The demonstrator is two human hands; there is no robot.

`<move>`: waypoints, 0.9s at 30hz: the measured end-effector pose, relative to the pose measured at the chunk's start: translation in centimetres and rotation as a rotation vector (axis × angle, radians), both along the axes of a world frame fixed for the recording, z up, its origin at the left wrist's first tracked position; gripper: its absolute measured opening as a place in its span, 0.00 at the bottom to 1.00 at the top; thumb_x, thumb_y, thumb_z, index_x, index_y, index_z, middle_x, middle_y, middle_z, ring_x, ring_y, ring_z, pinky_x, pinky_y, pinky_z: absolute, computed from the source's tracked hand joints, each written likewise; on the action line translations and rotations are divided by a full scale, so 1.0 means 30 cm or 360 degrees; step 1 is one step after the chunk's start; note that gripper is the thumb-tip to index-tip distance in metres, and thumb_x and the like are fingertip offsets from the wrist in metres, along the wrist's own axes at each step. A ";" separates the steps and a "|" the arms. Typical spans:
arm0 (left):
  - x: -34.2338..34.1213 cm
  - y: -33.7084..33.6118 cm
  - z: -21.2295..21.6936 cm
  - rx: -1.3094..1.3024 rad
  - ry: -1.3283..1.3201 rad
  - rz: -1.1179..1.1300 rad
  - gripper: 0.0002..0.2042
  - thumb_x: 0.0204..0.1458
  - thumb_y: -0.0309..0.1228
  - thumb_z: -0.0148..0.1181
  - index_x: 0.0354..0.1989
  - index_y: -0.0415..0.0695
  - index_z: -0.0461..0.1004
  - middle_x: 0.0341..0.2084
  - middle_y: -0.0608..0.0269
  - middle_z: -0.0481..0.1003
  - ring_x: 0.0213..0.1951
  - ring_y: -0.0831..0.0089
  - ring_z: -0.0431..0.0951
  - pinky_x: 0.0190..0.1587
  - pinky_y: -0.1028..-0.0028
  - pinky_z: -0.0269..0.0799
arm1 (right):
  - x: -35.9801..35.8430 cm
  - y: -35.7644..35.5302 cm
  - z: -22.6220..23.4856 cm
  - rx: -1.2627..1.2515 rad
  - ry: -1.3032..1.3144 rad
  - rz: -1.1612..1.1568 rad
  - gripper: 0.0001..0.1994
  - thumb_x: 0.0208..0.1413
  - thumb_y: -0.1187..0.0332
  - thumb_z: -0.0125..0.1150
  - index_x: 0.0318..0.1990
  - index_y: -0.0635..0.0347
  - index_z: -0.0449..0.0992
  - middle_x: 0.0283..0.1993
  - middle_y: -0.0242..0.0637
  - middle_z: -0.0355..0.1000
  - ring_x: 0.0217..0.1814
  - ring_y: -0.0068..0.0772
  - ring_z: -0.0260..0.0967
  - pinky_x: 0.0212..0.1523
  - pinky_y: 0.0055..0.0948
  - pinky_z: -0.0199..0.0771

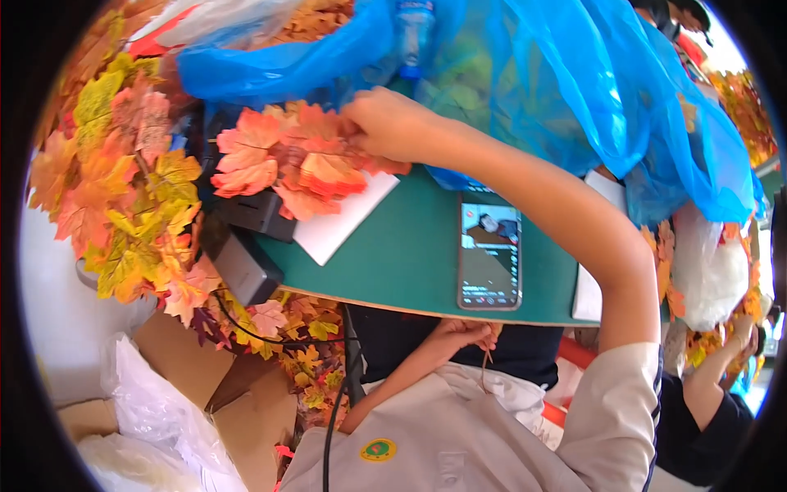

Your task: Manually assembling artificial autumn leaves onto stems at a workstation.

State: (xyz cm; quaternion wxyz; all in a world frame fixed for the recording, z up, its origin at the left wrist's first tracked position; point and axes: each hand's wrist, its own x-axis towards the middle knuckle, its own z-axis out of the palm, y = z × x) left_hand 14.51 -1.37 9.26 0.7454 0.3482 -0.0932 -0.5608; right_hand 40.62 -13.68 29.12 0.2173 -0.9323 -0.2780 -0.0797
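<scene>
While the right hand (385,123) grips jagged leaves (307,164) over the table (393,254), the left hand (461,334) pinches a strand (484,361) beside it.

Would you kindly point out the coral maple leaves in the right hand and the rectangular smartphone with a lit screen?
Coral maple leaves (316,168): head view, middle of the cluster.
Rectangular smartphone (490,252): head view, lit screen.
</scene>
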 end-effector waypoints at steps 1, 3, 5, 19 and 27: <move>-0.008 0.011 -0.032 -0.0022 0.0011 0.0036 0.09 0.60 0.29 0.56 0.40 0.36 0.77 0.33 0.54 0.79 0.37 0.69 0.81 0.38 0.70 0.79 | -0.029 0.028 0.045 0.0052 0.0279 -0.0050 0.07 0.48 0.71 0.59 0.29 0.67 0.76 0.27 0.48 0.75 0.30 0.47 0.75 0.34 0.45 0.75; -0.005 0.020 -0.017 0.0006 -0.0018 0.0057 0.08 0.60 0.28 0.56 0.40 0.36 0.77 0.34 0.53 0.79 0.36 0.69 0.80 0.40 0.69 0.79 | -0.052 0.049 0.135 0.0088 0.0567 -0.0150 0.07 0.48 0.71 0.58 0.28 0.68 0.76 0.24 0.47 0.76 0.25 0.46 0.76 0.30 0.43 0.76; -0.004 0.019 -0.011 0.0004 -0.0026 0.0036 0.08 0.61 0.28 0.55 0.39 0.36 0.77 0.34 0.54 0.79 0.36 0.69 0.80 0.40 0.70 0.78 | -0.040 0.032 0.182 -0.0073 -0.0014 -0.0266 0.08 0.48 0.71 0.55 0.29 0.67 0.77 0.20 0.44 0.76 0.21 0.45 0.76 0.27 0.39 0.78; -0.027 0.038 0.012 0.0092 -0.0047 0.0126 0.08 0.61 0.31 0.55 0.36 0.39 0.77 0.31 0.61 0.78 0.34 0.73 0.79 0.36 0.75 0.73 | -0.573 -0.142 0.367 0.0310 -0.0718 -0.0571 0.13 0.45 0.71 0.70 0.39 0.65 0.79 0.26 0.34 0.77 0.25 0.28 0.75 0.25 0.28 0.73; -0.027 0.017 0.033 0.0019 -0.0103 0.0170 0.08 0.60 0.29 0.56 0.37 0.37 0.77 0.32 0.59 0.78 0.34 0.71 0.80 0.34 0.75 0.72 | -1.144 -0.126 -0.029 0.1229 0.0064 -0.0591 0.08 0.47 0.79 0.66 0.35 0.62 0.76 0.32 0.37 0.76 0.31 0.37 0.73 0.48 0.41 0.71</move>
